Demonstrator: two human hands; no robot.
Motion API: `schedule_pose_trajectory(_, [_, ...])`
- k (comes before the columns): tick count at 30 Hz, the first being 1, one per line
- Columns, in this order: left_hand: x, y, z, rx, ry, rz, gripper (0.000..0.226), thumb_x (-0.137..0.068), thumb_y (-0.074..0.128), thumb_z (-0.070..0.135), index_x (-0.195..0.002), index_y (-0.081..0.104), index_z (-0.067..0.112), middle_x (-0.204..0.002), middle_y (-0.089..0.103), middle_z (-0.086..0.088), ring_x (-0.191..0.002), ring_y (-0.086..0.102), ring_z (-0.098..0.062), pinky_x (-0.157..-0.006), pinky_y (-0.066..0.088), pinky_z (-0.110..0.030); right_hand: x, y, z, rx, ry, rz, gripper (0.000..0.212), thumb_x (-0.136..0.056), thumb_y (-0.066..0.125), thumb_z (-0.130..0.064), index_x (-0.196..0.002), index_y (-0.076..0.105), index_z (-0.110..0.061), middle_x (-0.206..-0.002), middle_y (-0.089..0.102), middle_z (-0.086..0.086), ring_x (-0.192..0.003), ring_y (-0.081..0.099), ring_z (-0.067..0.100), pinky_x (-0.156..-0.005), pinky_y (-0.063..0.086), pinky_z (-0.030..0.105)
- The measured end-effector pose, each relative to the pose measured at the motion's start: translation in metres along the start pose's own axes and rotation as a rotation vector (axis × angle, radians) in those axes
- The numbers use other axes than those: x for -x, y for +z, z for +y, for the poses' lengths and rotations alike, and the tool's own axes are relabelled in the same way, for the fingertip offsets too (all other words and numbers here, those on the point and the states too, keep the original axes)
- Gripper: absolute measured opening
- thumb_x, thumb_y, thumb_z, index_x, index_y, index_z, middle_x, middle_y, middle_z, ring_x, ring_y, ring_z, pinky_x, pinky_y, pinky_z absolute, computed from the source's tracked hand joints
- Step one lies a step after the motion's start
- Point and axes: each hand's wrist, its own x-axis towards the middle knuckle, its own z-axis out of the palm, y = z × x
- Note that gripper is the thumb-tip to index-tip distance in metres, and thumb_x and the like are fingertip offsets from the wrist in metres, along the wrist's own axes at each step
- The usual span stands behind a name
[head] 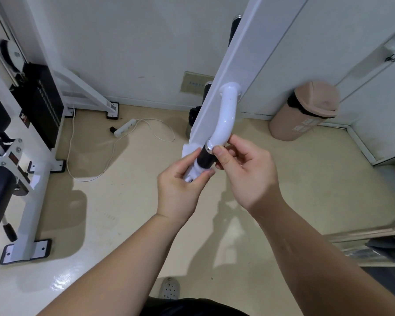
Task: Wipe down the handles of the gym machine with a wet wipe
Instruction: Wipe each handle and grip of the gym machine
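While the black weight stack [43, 106] stood at the far left, with a white power strip [126, 128] lying on the floor to its right, the person's left hand [180, 190] was raised to the machine's handle [226, 115] near the middle of the view. Its fingers were curled and its thumb pressed in, pinching a white wet wipe [192, 172] around the lower end of the handle's black grip [205, 158]. Part of the wipe stuck out above the hand, against the white arm [237, 53] of the machine. Just right of that, the right hand [249, 176] pinched the grip's upper end, by the chrome ring [208, 148], between thumb and forefinger, its remaining fingers loosely curled. Further right, a tan swing-lid bin [306, 110] stood against the wall.
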Motion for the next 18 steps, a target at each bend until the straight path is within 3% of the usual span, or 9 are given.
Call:
schedule_pose_trajectory(3, [0.010, -0.010, -0.024, -0.050, -0.139, 0.002, 0.048, -0.081, 0.081, -0.002, -0.124, 0.073, 0.018, -0.117, 0.076, 0.007, -0.112, 0.069, -0.003, -0.103, 0.052, -0.028, 0.000, -0.001, 0.004, 0.012, -0.010, 0.025, 0.011, -0.097, 0.066, -0.023, -0.101, 0.076, -0.026, -0.064, 0.051, -0.011, -0.068, 0.053, 0.033, -0.072, 0.054, 0.055])
schedule_pose_trajectory(6, [0.013, -0.007, -0.018, -0.046, -0.162, 0.034, 0.053, -0.079, 0.082, -0.005, -0.112, 0.071, 0.035, -0.104, 0.073, 0.023, -0.110, 0.069, -0.003, -0.101, 0.051, -0.019, -0.001, -0.003, 0.006, -0.014, -0.013, 0.026, 0.012, -0.094, 0.065, -0.028, -0.099, 0.076, -0.028, -0.070, 0.051, 0.013, -0.070, 0.050, 0.041, -0.069, 0.052, 0.057])
schedule_pose_trajectory(9, [0.007, 0.003, 0.007, 0.016, -0.040, 0.054, 0.052, -0.078, 0.085, 0.001, -0.107, 0.071, 0.043, -0.104, 0.077, 0.017, -0.098, 0.073, -0.004, -0.093, 0.057, -0.025, 0.000, -0.005, 0.004, -0.035, -0.018, 0.001, 0.014, -0.095, 0.064, -0.023, -0.101, 0.076, -0.022, -0.064, 0.052, -0.012, -0.069, 0.052, 0.033, -0.072, 0.052, 0.055])
schedule_pose_trajectory(12, [0.000, 0.004, 0.016, 0.065, 0.026, 0.036, 0.049, -0.076, 0.087, 0.010, -0.107, 0.074, 0.045, -0.102, 0.080, 0.000, -0.076, 0.062, 0.000, -0.076, 0.052, -0.029, -0.001, -0.004, 0.005, -0.056, -0.002, -0.029, 0.013, -0.097, 0.064, -0.018, -0.102, 0.076, -0.018, -0.065, 0.057, -0.018, -0.069, 0.055, 0.021, -0.077, 0.055, 0.055])
schedule_pose_trajectory(15, [0.003, -0.011, 0.000, -0.046, -0.091, 0.035, 0.047, -0.075, 0.087, 0.006, -0.106, 0.076, 0.039, -0.102, 0.079, 0.013, -0.091, 0.071, -0.004, -0.089, 0.057, -0.036, -0.003, -0.003, 0.007, -0.026, -0.005, -0.024, 0.011, -0.098, 0.067, -0.017, -0.099, 0.076, -0.022, -0.064, 0.056, -0.018, -0.068, 0.054, 0.020, -0.077, 0.056, 0.054])
schedule_pose_trajectory(16, [0.008, -0.018, -0.005, -0.080, -0.131, 0.035, 0.044, -0.077, 0.086, 0.003, -0.103, 0.076, 0.037, -0.107, 0.078, 0.015, -0.099, 0.072, -0.003, -0.095, 0.057, -0.033, -0.004, -0.003, 0.008, -0.024, -0.018, -0.023, 0.010, -0.098, 0.067, -0.018, -0.100, 0.076, -0.021, -0.065, 0.056, -0.018, -0.068, 0.053, 0.017, -0.076, 0.056, 0.053])
schedule_pose_trajectory(18, [0.017, -0.029, -0.010, -0.102, -0.205, 0.057, 0.037, -0.082, 0.080, -0.003, -0.093, 0.077, 0.033, -0.107, 0.077, 0.014, -0.103, 0.071, 0.003, -0.091, 0.054, -0.015, -0.004, -0.002, 0.008, -0.025, -0.036, -0.017, 0.009, -0.097, 0.068, -0.018, -0.102, 0.076, -0.020, -0.064, 0.056, -0.019, -0.068, 0.053, 0.012, -0.074, 0.057, 0.042])
